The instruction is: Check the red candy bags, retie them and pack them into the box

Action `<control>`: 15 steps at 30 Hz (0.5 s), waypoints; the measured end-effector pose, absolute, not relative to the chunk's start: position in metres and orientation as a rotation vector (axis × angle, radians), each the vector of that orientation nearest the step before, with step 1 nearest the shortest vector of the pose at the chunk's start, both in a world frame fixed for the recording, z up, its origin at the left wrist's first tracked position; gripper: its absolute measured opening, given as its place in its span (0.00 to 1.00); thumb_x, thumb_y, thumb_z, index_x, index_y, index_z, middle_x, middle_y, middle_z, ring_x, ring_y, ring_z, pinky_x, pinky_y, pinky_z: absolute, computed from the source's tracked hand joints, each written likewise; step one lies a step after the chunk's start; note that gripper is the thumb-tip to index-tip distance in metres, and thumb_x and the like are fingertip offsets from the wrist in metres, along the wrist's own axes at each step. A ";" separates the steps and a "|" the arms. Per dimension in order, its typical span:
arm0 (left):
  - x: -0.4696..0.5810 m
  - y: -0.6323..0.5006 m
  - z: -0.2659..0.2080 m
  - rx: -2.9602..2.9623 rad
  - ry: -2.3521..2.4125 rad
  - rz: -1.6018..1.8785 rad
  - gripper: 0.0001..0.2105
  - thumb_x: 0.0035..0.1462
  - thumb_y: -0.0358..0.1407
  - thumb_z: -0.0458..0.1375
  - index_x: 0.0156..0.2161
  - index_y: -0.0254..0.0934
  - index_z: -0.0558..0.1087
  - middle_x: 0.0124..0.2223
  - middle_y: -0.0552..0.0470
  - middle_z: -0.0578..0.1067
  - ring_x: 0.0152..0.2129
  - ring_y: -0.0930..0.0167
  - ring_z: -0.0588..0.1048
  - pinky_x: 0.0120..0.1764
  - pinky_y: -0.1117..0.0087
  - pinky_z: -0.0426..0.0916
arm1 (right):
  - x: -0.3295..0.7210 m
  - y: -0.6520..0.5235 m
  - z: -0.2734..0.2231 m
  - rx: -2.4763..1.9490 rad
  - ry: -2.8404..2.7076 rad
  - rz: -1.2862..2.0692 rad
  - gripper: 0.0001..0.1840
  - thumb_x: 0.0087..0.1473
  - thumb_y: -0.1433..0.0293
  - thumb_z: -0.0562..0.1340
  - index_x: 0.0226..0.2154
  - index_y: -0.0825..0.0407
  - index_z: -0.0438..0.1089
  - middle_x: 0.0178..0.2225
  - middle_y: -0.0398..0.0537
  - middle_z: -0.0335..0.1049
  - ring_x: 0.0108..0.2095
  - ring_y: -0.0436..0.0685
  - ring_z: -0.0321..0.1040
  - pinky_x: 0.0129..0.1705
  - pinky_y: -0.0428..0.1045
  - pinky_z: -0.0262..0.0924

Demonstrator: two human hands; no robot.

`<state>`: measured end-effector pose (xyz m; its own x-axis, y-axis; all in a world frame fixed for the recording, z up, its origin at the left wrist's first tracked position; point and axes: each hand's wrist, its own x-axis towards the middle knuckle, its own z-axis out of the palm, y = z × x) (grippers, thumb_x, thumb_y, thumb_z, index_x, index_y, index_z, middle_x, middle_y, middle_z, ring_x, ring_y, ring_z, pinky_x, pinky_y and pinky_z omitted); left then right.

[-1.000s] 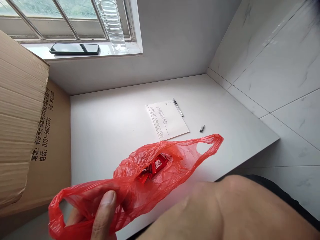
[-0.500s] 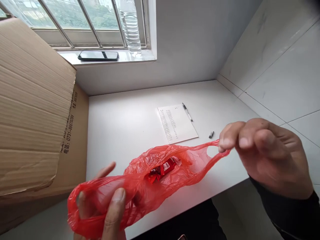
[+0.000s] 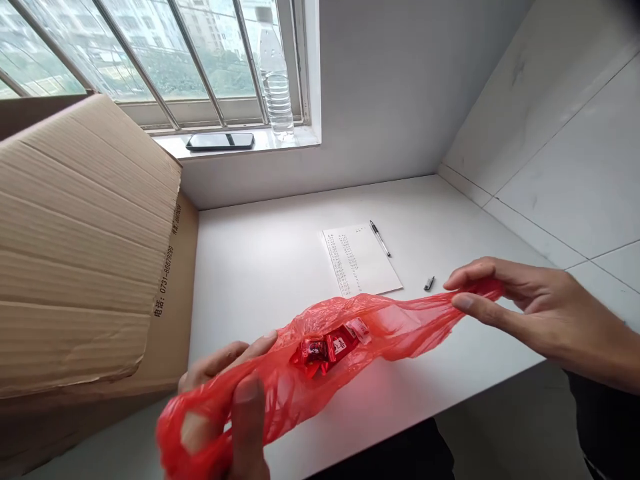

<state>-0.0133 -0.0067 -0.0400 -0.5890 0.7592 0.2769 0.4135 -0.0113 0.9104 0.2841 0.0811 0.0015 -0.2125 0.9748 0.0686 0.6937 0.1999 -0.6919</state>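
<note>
A thin red plastic bag [image 3: 345,393] is stretched between my two hands above the table's front edge. Through its open mouth I see several small red-wrapped packets [image 3: 340,343], one carrying white lettering. My left hand [image 3: 249,423] grips the bag's left end, its thumb at the near side and fingers at the far side. On the other side, my right hand [image 3: 545,307] pinches the right handle end between thumb and fingers, with red film bunched there. The bag partly hides the left palm.
A large cardboard box [image 3: 85,253] stands at left. Behind the bag, a white sheet with handwriting [image 3: 363,260], a pen [image 3: 381,239] and a pen cap [image 3: 429,283] lie on the white table [image 3: 260,247]. A phone [image 3: 220,141] and water bottle [image 3: 277,93] occupy the windowsill.
My right hand has turned and taken the handle end more fully, closing its loop. The left fingers have shifted along the bag. More of the packets shows, and the camera view has tilted up.
</note>
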 end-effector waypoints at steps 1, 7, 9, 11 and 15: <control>-0.013 -0.003 -0.037 1.162 1.888 1.683 0.13 0.63 0.50 0.57 0.41 0.50 0.82 0.51 0.53 0.77 0.50 0.61 0.74 0.54 0.61 0.68 | 0.282 0.081 0.006 -1.482 -1.938 0.717 0.12 0.57 0.53 0.67 0.41 0.39 0.75 0.38 0.41 0.77 0.34 0.54 0.74 0.34 0.48 0.70; -0.015 0.010 -0.015 1.054 1.355 1.771 0.19 0.62 0.51 0.57 0.26 0.44 0.78 0.30 0.48 0.78 0.41 0.58 0.78 0.51 0.54 0.74 | 0.260 0.080 0.028 -1.169 -1.776 0.706 0.08 0.57 0.62 0.70 0.41 0.39 0.75 0.34 0.40 0.76 0.31 0.50 0.73 0.33 0.44 0.72; -0.016 0.011 -0.009 0.985 1.233 1.650 0.20 0.64 0.49 0.56 0.24 0.42 0.74 0.20 0.51 0.71 0.29 0.63 0.77 0.44 0.57 0.77 | 0.253 0.080 0.030 -1.059 -1.794 0.765 0.07 0.58 0.66 0.69 0.41 0.40 0.76 0.34 0.40 0.75 0.32 0.50 0.73 0.34 0.44 0.71; -0.014 0.012 -0.002 0.855 1.165 1.509 0.22 0.64 0.51 0.55 0.23 0.41 0.69 0.14 0.56 0.61 0.19 0.69 0.71 0.34 0.65 0.75 | 0.248 0.079 0.030 -0.904 -1.842 0.861 0.07 0.60 0.69 0.67 0.42 0.41 0.77 0.34 0.41 0.75 0.33 0.50 0.73 0.36 0.45 0.71; 0.002 0.015 0.008 0.833 1.285 1.258 0.23 0.61 0.54 0.58 0.24 0.39 0.63 0.17 0.59 0.58 0.16 0.77 0.59 0.22 0.76 0.63 | 0.236 0.075 0.032 -0.625 -1.968 0.969 0.13 0.60 0.76 0.66 0.45 0.44 0.77 0.34 0.40 0.72 0.34 0.46 0.71 0.39 0.42 0.69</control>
